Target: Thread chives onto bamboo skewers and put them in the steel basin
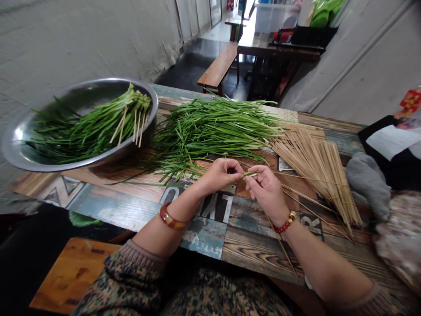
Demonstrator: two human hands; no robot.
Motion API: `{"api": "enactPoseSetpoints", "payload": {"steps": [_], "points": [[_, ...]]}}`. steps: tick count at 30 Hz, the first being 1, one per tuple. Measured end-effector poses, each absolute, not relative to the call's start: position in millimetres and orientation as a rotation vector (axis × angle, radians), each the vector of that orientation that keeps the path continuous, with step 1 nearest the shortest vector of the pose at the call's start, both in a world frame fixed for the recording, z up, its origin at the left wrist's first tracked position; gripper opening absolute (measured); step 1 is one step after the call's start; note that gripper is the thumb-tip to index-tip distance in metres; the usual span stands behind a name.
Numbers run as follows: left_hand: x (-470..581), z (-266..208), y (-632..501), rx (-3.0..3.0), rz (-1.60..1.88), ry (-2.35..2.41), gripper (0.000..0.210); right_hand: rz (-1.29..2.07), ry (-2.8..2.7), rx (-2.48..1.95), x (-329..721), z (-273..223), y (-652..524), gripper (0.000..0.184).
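My left hand (222,175) and my right hand (265,188) meet above the table, fingertips almost touching. Both pinch the pale ends of a few chives (250,174) between thumb and fingers. Whether a skewer is among them I cannot make out. Just beyond my hands lies a large heap of green chives (213,127), white ends toward the right. To the right, a fanned bundle of bamboo skewers (315,171) rests on the table, with several loose ones beside it. A steel basin (98,82) at the left holds chives threaded on skewers (134,101).
The patchwork-patterned table (256,245) runs across the view. At its right end are a grey cloth-like item (368,182), a plastic bag (401,232) and a black item with white paper (391,140). A wooden stool (72,276) stands lower left; a bench (219,66) stands behind.
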State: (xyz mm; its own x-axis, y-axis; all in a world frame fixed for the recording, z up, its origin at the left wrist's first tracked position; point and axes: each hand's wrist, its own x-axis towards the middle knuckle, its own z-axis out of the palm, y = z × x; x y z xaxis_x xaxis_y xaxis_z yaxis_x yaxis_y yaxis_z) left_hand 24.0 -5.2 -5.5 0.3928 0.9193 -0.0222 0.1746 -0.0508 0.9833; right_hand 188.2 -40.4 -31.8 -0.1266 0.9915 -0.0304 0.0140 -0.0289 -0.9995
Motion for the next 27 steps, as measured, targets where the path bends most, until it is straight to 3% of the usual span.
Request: {"api": "enactPoseSetpoints", "payload": {"steps": [16, 27], "points": [[19.5, -5.6, -9.3, 1.68, 0.665, 0.971, 0.023, 1.347, -1.291, -1.185, 188.4, -30.4, -41.1, 0.032], [20.2, -6.0, -12.6, 1.67, 0.671, 0.978, 0.021, 1.289, -1.425, -1.234, 191.4, -36.7, -43.5, 0.024]]}}
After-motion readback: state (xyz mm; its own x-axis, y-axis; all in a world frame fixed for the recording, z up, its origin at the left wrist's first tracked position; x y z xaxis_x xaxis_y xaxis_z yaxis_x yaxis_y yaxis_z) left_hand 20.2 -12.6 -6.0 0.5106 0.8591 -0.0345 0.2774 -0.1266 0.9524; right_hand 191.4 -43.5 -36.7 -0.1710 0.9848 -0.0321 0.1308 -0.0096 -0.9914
